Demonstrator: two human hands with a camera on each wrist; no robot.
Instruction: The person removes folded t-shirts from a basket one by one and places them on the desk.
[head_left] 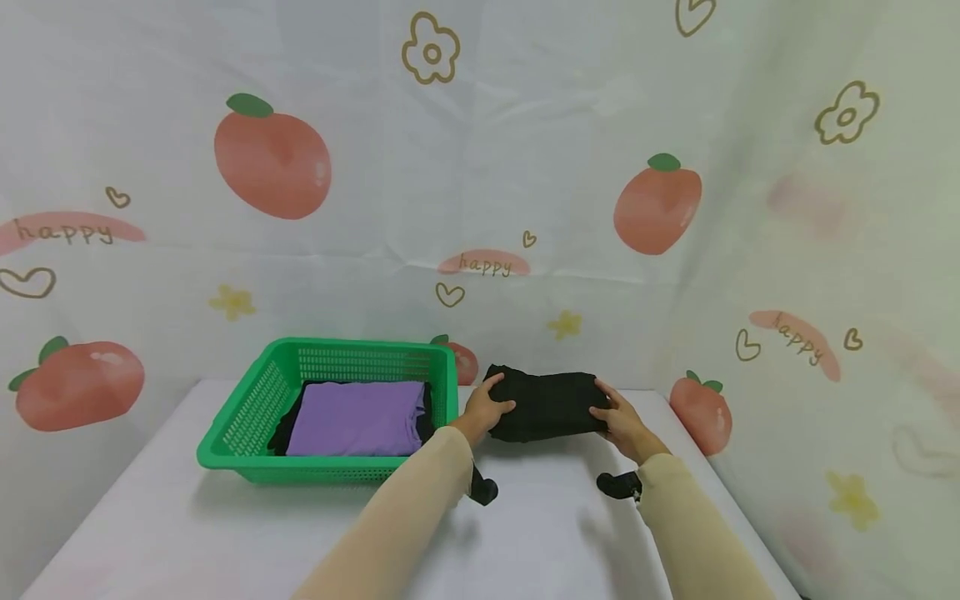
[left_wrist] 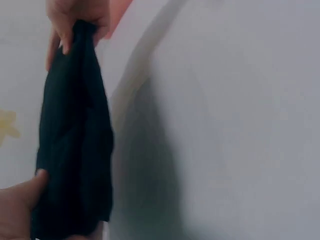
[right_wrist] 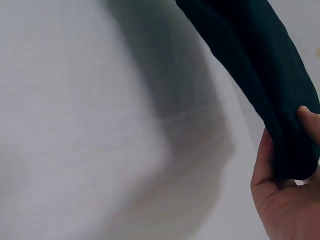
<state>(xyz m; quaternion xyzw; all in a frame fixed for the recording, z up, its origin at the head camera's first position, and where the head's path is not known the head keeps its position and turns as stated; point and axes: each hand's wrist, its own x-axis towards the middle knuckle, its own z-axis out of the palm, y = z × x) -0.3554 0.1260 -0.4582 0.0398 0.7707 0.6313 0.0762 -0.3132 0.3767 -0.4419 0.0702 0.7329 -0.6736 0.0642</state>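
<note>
Both hands hold a folded black cloth [head_left: 551, 406] by its two ends, raised over the white table. The left hand [head_left: 482, 410] grips its left end, thumb on the near face. At the other end the right hand [head_left: 625, 422] pinches it, with the thumb in front and fingers behind, as the right wrist view shows. In the left wrist view the folded cloth [left_wrist: 75, 135] spans from one hand to the other, its shadow falling on the tabletop. To the left stands a green plastic basket [head_left: 255, 473] containing a folded purple cloth [head_left: 352, 419] on top of black fabric [head_left: 283, 433].
The white tabletop [head_left: 540, 533] reaches back to a pale curtain [head_left: 570, 125] printed with fruit, flowers and hearts, which also runs along the right side. The basket's right rim is close beside the left forearm. Black wrist mounts [head_left: 618, 485] hang below both wrists.
</note>
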